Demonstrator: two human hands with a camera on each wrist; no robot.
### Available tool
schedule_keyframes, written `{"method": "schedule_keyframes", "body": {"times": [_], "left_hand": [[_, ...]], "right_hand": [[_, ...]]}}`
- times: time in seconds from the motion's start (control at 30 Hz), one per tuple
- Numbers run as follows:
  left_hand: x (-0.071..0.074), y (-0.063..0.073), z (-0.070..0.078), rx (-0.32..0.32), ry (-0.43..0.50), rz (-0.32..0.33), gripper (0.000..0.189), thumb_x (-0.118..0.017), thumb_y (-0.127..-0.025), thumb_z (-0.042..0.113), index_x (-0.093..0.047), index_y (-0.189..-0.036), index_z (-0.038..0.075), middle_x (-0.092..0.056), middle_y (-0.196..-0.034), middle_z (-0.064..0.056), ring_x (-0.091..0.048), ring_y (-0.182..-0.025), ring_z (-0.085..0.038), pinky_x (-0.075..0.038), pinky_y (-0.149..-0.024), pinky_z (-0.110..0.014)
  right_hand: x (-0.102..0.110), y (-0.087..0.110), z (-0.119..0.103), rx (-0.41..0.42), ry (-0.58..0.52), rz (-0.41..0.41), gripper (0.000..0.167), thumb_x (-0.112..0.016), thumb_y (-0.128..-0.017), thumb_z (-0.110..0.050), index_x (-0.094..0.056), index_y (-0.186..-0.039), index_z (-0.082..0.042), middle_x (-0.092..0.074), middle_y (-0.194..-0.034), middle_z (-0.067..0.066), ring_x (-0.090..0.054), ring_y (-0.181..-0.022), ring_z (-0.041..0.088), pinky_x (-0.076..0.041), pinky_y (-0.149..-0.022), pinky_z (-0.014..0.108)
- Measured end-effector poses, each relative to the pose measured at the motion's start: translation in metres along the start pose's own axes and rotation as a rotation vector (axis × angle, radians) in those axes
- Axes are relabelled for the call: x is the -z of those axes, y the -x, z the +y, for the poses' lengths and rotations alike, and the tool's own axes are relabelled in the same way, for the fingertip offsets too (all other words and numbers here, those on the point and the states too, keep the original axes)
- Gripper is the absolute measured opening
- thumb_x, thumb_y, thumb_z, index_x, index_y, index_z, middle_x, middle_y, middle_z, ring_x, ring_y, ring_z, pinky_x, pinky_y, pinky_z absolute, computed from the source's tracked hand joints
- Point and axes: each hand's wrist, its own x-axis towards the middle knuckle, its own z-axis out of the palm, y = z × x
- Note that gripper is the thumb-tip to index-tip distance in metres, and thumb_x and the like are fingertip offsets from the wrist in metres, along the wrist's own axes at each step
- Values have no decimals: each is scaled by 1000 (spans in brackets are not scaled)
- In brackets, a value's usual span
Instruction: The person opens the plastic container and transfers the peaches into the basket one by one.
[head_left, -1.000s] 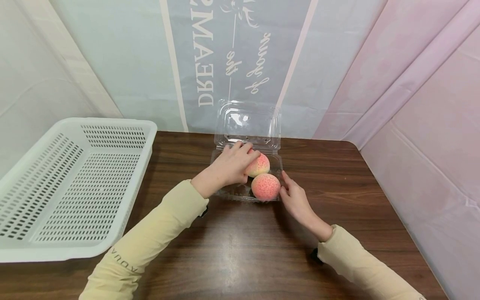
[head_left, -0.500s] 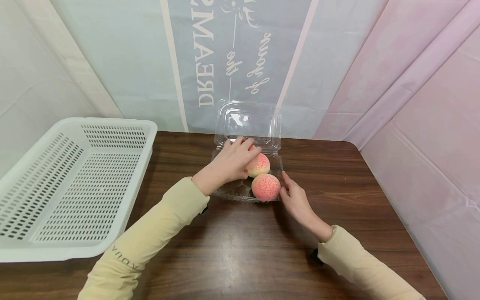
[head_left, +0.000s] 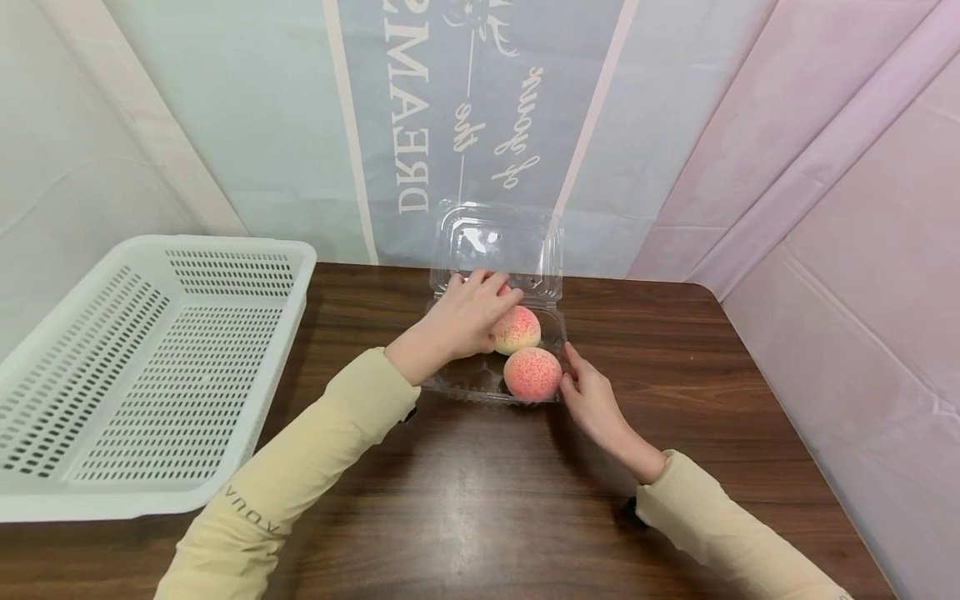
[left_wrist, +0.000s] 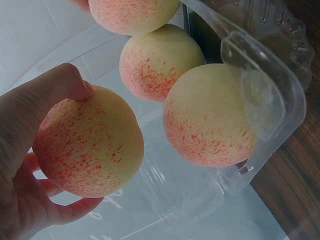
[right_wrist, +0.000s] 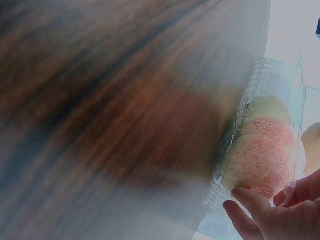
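Observation:
A clear plastic clamshell box (head_left: 472,385) stands on the table, lid (head_left: 495,237) raised at the back. My left hand (head_left: 465,321) is over its back left part, thumb and fingers curled round a pink-speckled peach (left_wrist: 92,145); from the head, the hand hides most of it. In the left wrist view this peach is apart from the others. At the box's right side sit a front peach (head_left: 532,375) and a back peach (head_left: 517,331); another peach (left_wrist: 210,115) shows near the box corner. My right hand (head_left: 592,404) pinches the right wall between thumb and fingers.
A large white perforated basket (head_left: 180,500) stands on the left of the brown wooden table (head_left: 465,517). A printed cloth backdrop (head_left: 285,125) rises right behind the box, and a pale pink side cloth (head_left: 862,275) borders the right edge.
My left hand has risen slightly and shifted a little toward the back of the box with the peach. The right hand, the box and the right-hand peaches stay in place.

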Motion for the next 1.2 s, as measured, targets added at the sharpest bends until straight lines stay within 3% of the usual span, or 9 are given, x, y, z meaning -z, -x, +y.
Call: {"method": "schedule_keyframes", "body": {"times": [0.2,0.43,0.63,1.2], "left_hand": [[3,-2,-2,14,-1,-14,53,-76,-68,25,-52,-115,17,-49,-118,-7,-43,-107,-29,-41,-81,-49],[8,-4,-5,33,-7,-37,62,-79,-64,28,-50,-118,16,-47,-123,-9,-43,-110,-31,-42,-81,-51],[9,-7,-8,30,-5,-18,62,-80,-62,31,-51,-116,16,-48,-119,-9,-44,-106,-31,-43,-78,-51],[24,-6,-15,40,-37,-63,62,-78,-62,22,-50,-117,16,-48,-115,-8,-45,-99,-29,-43,-73,-45]], "right_hand": [[0,-1,1,-1,4,-5,51,-44,-87,-1,-33,-136,7,-47,-128,25,-46,-67,21,-37,-53,27],[0,-1,1,4,6,-5,50,-44,-88,-1,-33,-136,8,-47,-128,26,-50,-77,25,-38,-56,28],[0,0,1,5,10,1,50,-45,-88,-2,-34,-136,8,-48,-128,26,-52,-84,26,-41,-62,31],[-2,1,1,27,15,23,50,-45,-87,-1,-34,-135,9,-50,-126,26,-53,-86,25,-43,-68,34]]}}
